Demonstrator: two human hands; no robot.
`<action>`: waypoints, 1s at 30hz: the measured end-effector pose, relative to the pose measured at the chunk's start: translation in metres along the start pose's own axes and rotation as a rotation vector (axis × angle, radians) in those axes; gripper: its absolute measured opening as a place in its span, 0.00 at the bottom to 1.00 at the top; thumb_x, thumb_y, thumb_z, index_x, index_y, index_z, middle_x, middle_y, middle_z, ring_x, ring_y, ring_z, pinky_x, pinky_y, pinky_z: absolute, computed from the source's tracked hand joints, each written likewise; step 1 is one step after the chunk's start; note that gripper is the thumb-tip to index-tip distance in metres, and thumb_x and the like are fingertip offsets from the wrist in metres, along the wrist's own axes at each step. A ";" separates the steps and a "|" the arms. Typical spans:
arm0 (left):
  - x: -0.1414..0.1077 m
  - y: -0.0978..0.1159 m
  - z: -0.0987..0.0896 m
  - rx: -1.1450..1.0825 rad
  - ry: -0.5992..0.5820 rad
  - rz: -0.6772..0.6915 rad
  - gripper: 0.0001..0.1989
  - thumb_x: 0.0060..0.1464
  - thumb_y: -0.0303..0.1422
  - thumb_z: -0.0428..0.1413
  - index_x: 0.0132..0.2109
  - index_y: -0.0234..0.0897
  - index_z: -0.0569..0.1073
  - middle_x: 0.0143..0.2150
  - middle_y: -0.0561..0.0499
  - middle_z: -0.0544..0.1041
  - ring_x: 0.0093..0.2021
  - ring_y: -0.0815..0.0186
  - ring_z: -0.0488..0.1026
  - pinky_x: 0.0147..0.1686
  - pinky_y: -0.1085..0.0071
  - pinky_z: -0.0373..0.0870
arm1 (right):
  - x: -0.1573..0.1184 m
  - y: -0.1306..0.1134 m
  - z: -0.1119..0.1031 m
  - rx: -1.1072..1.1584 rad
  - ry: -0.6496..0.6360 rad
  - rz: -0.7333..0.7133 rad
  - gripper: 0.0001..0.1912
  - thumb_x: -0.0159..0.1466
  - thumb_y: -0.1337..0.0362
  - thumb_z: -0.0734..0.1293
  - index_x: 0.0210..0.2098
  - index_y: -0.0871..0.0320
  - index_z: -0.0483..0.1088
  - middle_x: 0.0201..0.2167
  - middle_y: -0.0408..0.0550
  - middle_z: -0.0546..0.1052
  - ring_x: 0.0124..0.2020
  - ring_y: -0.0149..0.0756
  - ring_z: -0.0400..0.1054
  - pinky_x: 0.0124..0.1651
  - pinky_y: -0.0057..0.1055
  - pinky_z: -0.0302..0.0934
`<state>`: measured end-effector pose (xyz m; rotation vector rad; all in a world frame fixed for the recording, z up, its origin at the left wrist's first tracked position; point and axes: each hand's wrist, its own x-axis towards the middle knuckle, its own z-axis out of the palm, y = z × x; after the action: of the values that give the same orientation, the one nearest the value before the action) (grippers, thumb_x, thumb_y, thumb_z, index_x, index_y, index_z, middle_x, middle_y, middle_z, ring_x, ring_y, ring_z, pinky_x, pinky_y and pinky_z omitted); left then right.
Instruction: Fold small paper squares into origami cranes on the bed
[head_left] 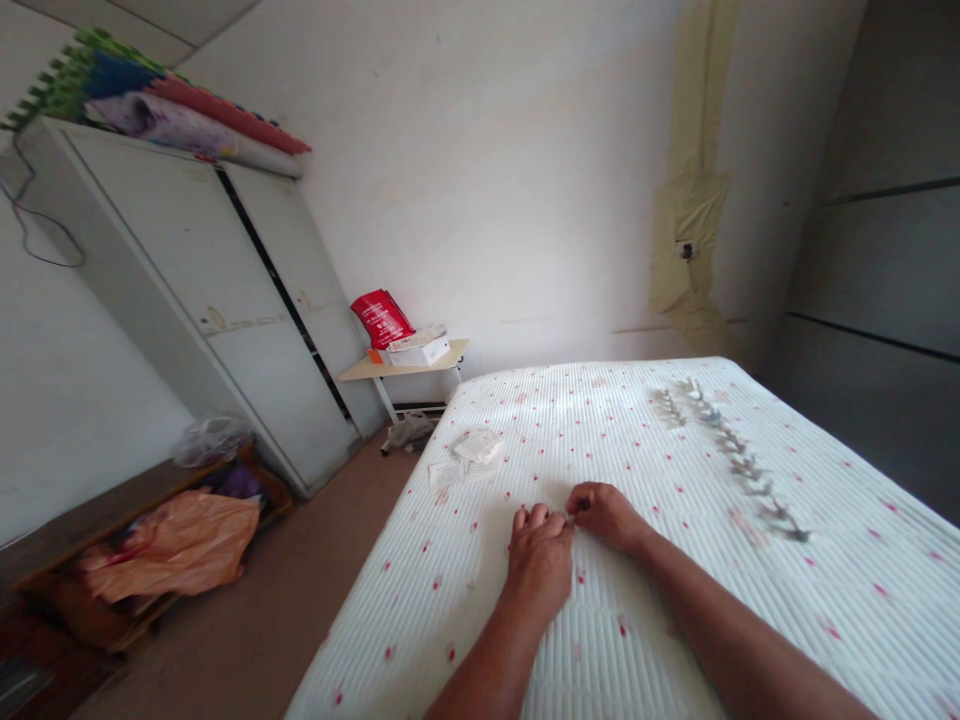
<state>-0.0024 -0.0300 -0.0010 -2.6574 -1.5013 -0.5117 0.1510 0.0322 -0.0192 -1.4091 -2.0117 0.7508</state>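
Observation:
My left hand (540,560) rests on the bed's ribbed white cover (480,570), its fingers curled down and pressed together. Right beside it, my right hand (609,515) is closed in a pinch, thumb and fingertips meeting near the left hand's fingers. Whatever lies between the fingertips is too small and hidden to make out. Beyond the hands to the left lies a small pile of pale, printed paper pieces (477,448). On the right side of the bed, several small folded paper figures (742,465) stand in a long row, with a shorter row (667,408) beside it.
Past the bed's far left corner, a small table (367,371) holds a red bag (382,318) and a white box (420,352). A grey cabinet (187,260) with rolled mats on top stands at left. An orange plastic bag (176,545) lies on a low wooden bench.

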 end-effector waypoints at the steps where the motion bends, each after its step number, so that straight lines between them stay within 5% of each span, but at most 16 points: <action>1: -0.001 -0.001 -0.001 -0.007 0.000 0.000 0.13 0.54 0.26 0.45 0.41 0.39 0.72 0.39 0.48 0.73 0.43 0.61 0.60 0.43 0.62 0.53 | 0.000 -0.001 -0.001 -0.043 -0.003 0.007 0.09 0.47 0.73 0.61 0.24 0.58 0.72 0.24 0.41 0.73 0.27 0.28 0.64 0.30 0.22 0.55; 9: -0.007 -0.007 -0.010 -0.023 -0.041 0.025 0.12 0.53 0.26 0.48 0.41 0.41 0.72 0.41 0.49 0.74 0.43 0.62 0.61 0.42 0.64 0.53 | 0.004 -0.005 -0.009 -0.128 -0.049 0.065 0.14 0.47 0.76 0.60 0.26 0.58 0.74 0.26 0.43 0.76 0.28 0.29 0.67 0.32 0.21 0.56; 19: -0.008 -0.005 -0.011 -0.019 -0.035 0.030 0.13 0.53 0.26 0.47 0.43 0.40 0.71 0.41 0.48 0.73 0.44 0.61 0.61 0.42 0.63 0.53 | 0.003 -0.009 -0.008 -0.150 -0.059 0.054 0.09 0.44 0.71 0.64 0.26 0.59 0.72 0.25 0.43 0.74 0.26 0.29 0.64 0.29 0.22 0.54; 30: -0.009 -0.004 -0.008 0.007 -0.019 0.009 0.15 0.54 0.26 0.46 0.47 0.42 0.70 0.42 0.48 0.72 0.45 0.61 0.60 0.43 0.63 0.54 | 0.008 0.006 -0.012 0.087 -0.095 0.113 0.07 0.47 0.72 0.62 0.24 0.60 0.71 0.20 0.40 0.72 0.23 0.26 0.62 0.25 0.21 0.54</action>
<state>-0.0116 -0.0369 0.0038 -2.6701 -1.4924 -0.4801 0.1609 0.0427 -0.0147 -1.4710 -1.9577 0.9585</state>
